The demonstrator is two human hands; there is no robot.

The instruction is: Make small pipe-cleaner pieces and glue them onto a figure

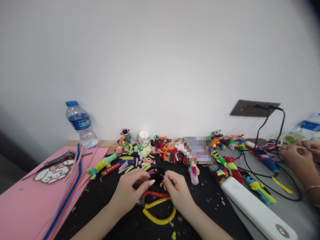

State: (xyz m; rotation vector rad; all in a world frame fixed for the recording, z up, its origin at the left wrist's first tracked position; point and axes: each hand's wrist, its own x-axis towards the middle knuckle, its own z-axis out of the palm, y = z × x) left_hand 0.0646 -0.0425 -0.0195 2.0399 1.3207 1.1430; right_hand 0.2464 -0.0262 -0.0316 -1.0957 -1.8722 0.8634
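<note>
My left hand (131, 187) and my right hand (178, 189) meet over a black mat (107, 203). Between the fingertips of both is a small black piece (158, 176), pinched from either side. It looks fuzzy, but its outline blends into the mat. Just below the fingers lie a red pipe cleaner (157, 193) and a bent yellow pipe cleaner (160, 222). Cut pipe cleaner pieces (130, 163) in purple, yellow and green are heaped beyond my left hand.
Pipe cleaner figures (172, 156) line the wall, around a white tub (144, 139). Pink sheets (22, 200) and a water bottle (82, 125) are at left. At right are a white elongated device (257, 208), black cables (285, 133) and another person's hands (300, 160).
</note>
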